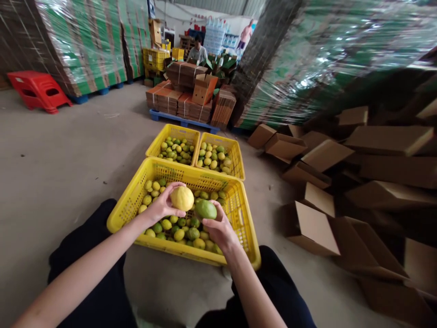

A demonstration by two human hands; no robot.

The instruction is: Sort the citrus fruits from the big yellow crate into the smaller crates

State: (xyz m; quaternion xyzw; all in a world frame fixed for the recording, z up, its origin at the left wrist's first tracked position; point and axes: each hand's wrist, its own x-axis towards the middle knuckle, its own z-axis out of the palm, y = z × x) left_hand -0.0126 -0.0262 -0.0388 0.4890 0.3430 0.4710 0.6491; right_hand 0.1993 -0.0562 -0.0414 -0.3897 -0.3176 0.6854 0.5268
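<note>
Between the thumb and fingers of my left hand (166,202) is a yellow lemon (182,198), held above the large yellow crate (116,219). My right hand (220,227) grips a green lemon (205,209) just to its right, slightly lower. Below both hands, the crate holds many loose lemons (179,234), some yellow, some green. Two smaller-looking yellow crates stand side by side beyond it. Mostly greenish lemons (177,149) lie in the left crate (153,145), and mostly yellow ones (213,164) in the right crate (239,159).
Many open cardboard boxes (316,237) are piled on the right. Bundled flat cartons (167,98) sit on a blue pallet (182,122) ahead. A red stool (37,89) stands at left, near wrapped pallet stacks (85,41). A person (197,52) is in the background.
</note>
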